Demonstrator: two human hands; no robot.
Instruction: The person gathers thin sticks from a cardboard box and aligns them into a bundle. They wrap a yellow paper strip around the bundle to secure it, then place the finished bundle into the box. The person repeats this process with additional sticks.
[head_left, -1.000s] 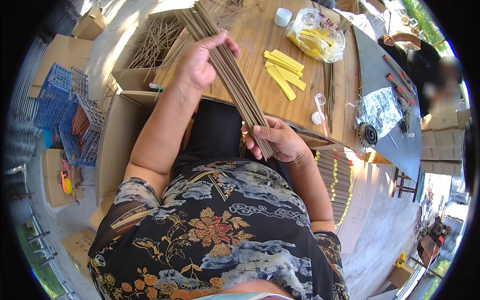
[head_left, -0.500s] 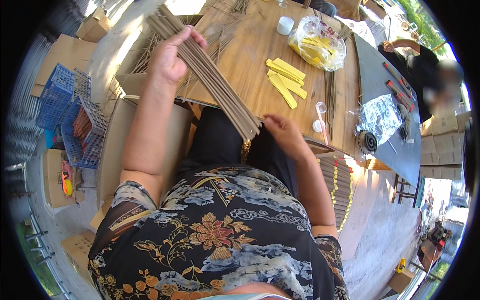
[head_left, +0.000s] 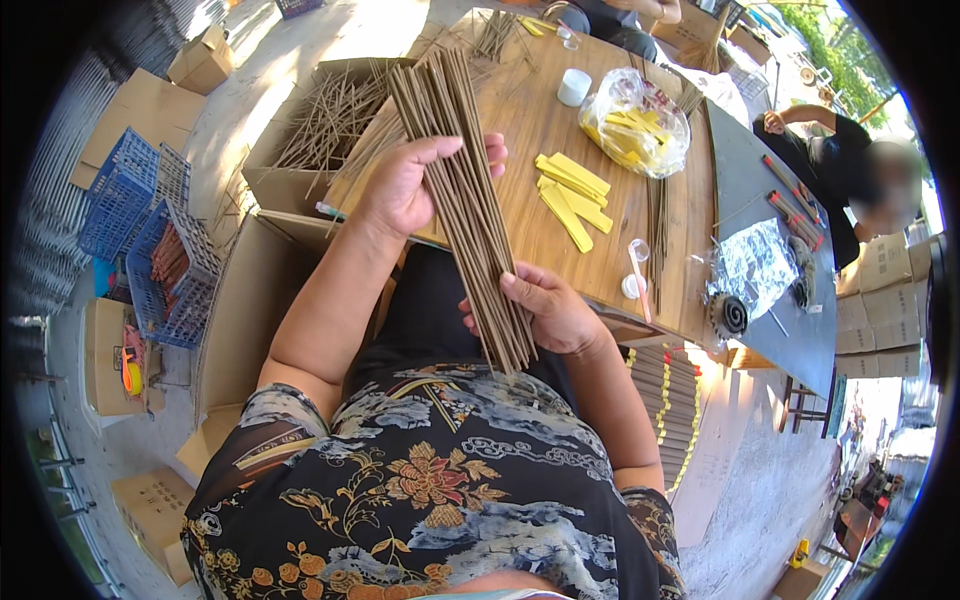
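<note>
Between my hands is a bundle of long, thin brown sticks (head_left: 467, 215), tilted with its upper end to the left and its sticks fanned slightly apart at the top. My left hand (head_left: 412, 185) cups the upper half, thumb across the front and fingertips showing on the far side. Near the lower end my right hand (head_left: 548, 308) grips the same bundle, thumb in front and fingers behind. The bundle's bottom hangs over my lap. Flat yellow strips (head_left: 574, 198) lie on the wooden table (head_left: 500, 120) beyond my right hand.
A clear plastic bag (head_left: 635, 125) of yellow strips and a white jar (head_left: 573, 88) stand on the table. To the left, an open carton holds loose sticks (head_left: 335, 115), near blue crates (head_left: 185, 270). Several banded bundles (head_left: 665, 405) are at right. A co-worker (head_left: 850, 170) is beyond the grey table.
My right hand has come onto the bundle's lower end and closed there. The bundle has moved right and down, turned more upright, and its sticks have spread at the top.
</note>
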